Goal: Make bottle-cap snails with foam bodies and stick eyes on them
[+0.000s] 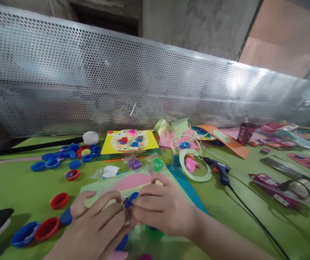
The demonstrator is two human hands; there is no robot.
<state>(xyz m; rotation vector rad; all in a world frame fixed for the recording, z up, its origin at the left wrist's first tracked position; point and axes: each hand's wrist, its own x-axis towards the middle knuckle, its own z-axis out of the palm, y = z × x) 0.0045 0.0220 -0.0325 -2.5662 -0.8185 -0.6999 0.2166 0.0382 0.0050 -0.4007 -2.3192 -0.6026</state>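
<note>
Close together over a sheet of pale green paper [95,186], my left hand [95,220] and my right hand [163,209] meet at the fingertips. Between them shows a small purple and white piece [127,201], mostly covered by the fingers. The fingers of both hands are bent inward and pinched around it; exactly which fingertips grip it is hidden. Just behind sits a blue bottle cap [134,197], close to my right fingers. A pink paper oval [133,180] lies on the sheet beyond the hands. Under my right wrist a green round piece [154,232] is partly visible.
Red and blue caps [59,200] lie to the left. Behind stands a yellow card [152,141] with a decorated disc. Bags of purple clay [134,164] and green clay [158,164] lie ahead. A glue gun [220,170] and a power strip [274,189] with cords are right.
</note>
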